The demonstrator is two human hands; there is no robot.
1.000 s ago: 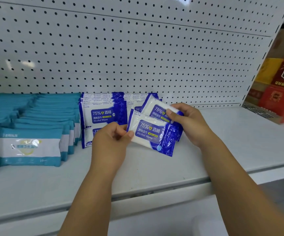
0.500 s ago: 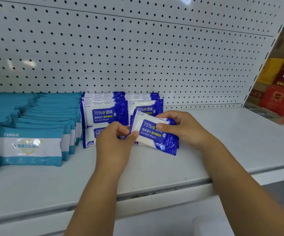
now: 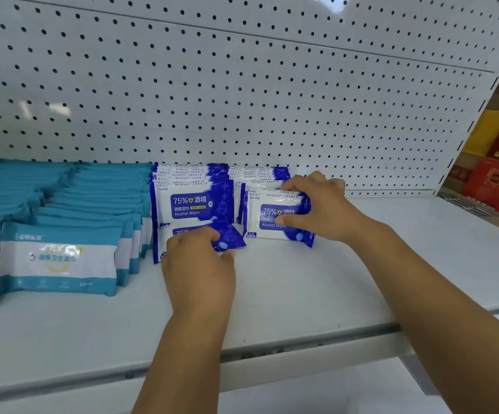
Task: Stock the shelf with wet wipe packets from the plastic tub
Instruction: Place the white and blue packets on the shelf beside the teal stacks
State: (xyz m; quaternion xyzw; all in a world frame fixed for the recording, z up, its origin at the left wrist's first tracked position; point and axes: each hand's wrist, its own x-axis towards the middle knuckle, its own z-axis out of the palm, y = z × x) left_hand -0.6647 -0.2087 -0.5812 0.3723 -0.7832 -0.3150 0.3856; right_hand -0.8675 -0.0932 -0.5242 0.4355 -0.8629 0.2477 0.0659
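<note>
— Wipe packets (image 3: 191, 201): where do ours sit?
— Our right hand (image 3: 320, 207) grips the right packet (image 3: 272, 216), upright before its row (image 3: 260, 174) on the shelf (image 3: 302, 294); our left hand (image 3: 197, 264) pinches the left packet (image 3: 230, 239).
— Then we press each back flush, labels forward.

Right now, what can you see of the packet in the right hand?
The wipe packet is glossy plastic, white with blue ends and a blue label reading 75%, Alcohol Wipes. It stands upright on the shelf before a row of like packets. The right hand grips its right end, thumb on the label.
</note>
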